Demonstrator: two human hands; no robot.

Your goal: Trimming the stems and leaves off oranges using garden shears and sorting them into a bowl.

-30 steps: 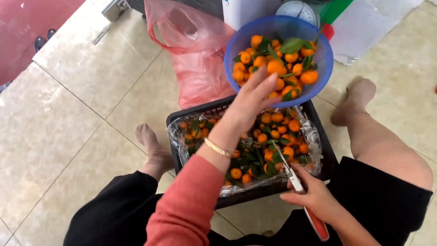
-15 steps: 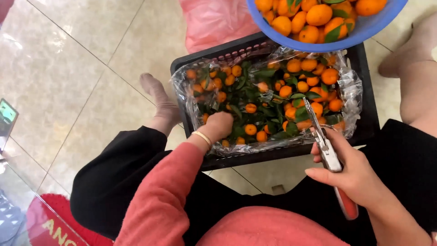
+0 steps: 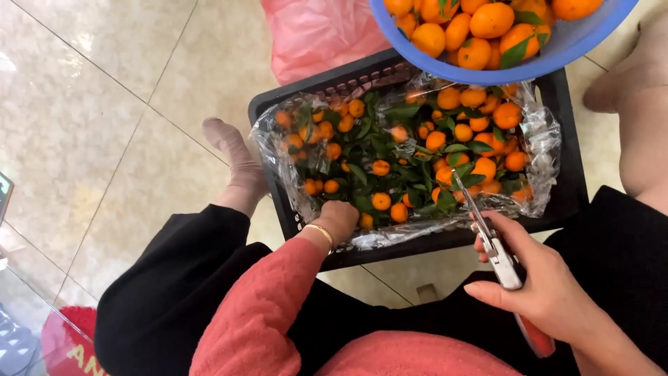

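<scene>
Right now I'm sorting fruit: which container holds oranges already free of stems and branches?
The blue bowl at the top: its oranges are mostly loose, with few leaves. The black crate, lined with clear plastic, holds oranges tangled in leafy branches.

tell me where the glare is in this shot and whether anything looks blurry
Head view: glare streaks the clear plastic liner around the small oranges and softly sheens the floor tiles; left hand, right hand and snips read sharp; the blue bowl is cropped.
</scene>
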